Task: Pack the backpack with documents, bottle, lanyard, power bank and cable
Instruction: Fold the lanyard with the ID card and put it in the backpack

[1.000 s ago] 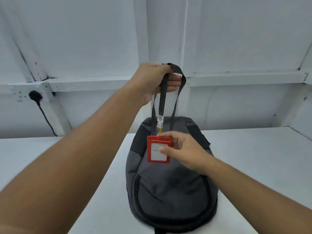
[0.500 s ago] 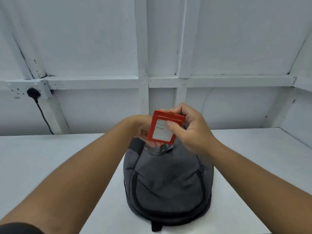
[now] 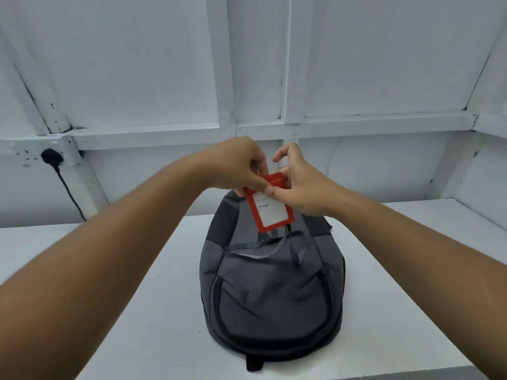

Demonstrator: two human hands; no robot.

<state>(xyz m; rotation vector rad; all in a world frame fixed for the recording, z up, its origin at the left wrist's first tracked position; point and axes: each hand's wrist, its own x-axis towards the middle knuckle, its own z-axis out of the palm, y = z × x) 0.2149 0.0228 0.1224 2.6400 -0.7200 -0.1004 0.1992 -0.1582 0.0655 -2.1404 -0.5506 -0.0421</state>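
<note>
Left grip pinches the top left corner of the red badge, thumb in front, fingers behind. Right grip pinches the badge's top right edge, thumb on its face, index finger raised clear. Badge is held tilted above the far end of the backpack. Striped strap trails from the badge's lower end and lies looped on the backpack. Backpack lies flat on the white bench. Black plug on wall, far left.
</note>
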